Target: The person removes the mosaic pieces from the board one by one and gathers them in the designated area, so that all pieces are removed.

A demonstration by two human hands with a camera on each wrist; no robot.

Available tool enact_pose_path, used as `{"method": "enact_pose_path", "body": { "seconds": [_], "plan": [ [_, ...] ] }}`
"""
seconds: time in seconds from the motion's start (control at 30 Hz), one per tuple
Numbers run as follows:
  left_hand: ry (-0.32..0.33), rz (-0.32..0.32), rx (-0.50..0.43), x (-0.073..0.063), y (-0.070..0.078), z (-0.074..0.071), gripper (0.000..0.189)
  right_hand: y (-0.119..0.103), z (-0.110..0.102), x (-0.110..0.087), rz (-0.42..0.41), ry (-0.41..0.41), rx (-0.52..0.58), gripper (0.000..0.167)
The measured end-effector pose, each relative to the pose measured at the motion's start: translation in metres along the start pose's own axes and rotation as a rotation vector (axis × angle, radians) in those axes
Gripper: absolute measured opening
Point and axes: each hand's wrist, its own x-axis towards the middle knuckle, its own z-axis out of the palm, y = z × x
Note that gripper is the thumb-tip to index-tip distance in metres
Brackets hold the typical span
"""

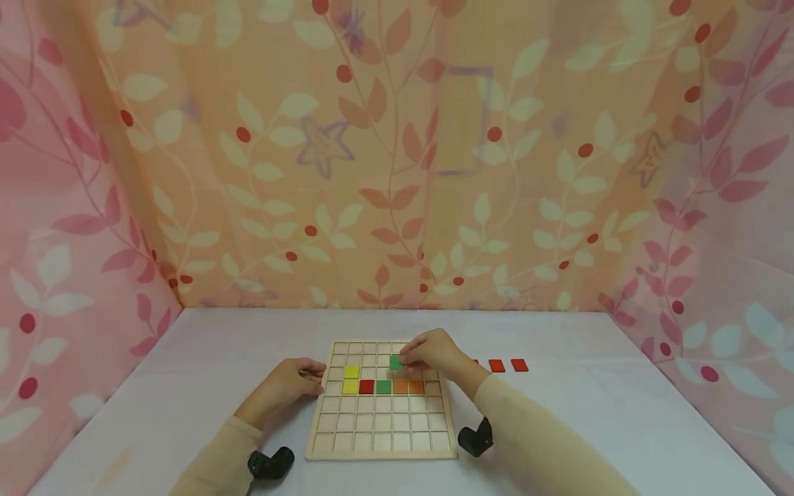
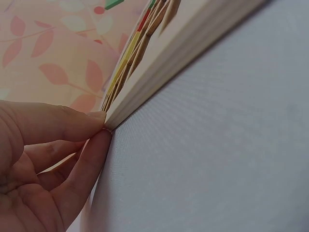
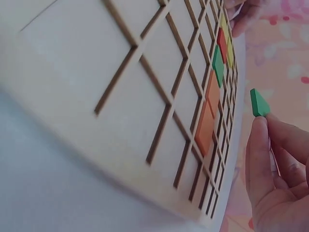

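Observation:
A wooden grid board [image 1: 381, 451] lies on the white table. My left hand [image 1: 288, 380] is at its left side, thumb and index finger pinching the board's edge [image 2: 123, 108] in the left wrist view. Above the far right part of the grid, my right hand [image 1: 432, 355] pinches a green square tile [image 3: 259, 103] between thumb and fingers, apart from the board. One row of cells holds a yellow tile [image 1: 350, 386], a red tile [image 1: 367, 387], a second green tile [image 1: 384, 387] and two orange tiles [image 1: 408, 387]. Another yellow tile [image 1: 351, 372] sits just beyond the first.
Right of the board, red tiles [image 1: 508, 365] lie in a row on the table [image 1: 558, 427], one partly hidden by my right wrist. Black devices [image 1: 271, 464] are worn at both wrists. Patterned curtains [image 1: 397, 172] enclose the table's back and sides.

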Motion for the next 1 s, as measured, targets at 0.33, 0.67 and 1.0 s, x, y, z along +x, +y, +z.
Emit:
{"method": "enact_pose_path", "body": {
  "seconds": [0.33, 0.67, 1.0],
  "plan": [
    [0.023, -0.014, 0.030, -0.001, 0.001, 0.002, 0.044, 0.006, -0.027, -0.010, 0.055, 0.054, -0.006, 0.014],
    [0.028, -0.032, 0.066, -0.001, 0.000, 0.001, 0.043, 0.008, -0.046, -0.020, 0.095, 0.099, -0.069, 0.015],
    [0.036, -0.032, 0.062, 0.001, 0.001, 0.002, 0.043, 0.017, -0.067, -0.023, 0.083, 0.095, -0.052, 0.018]
  ]
}}
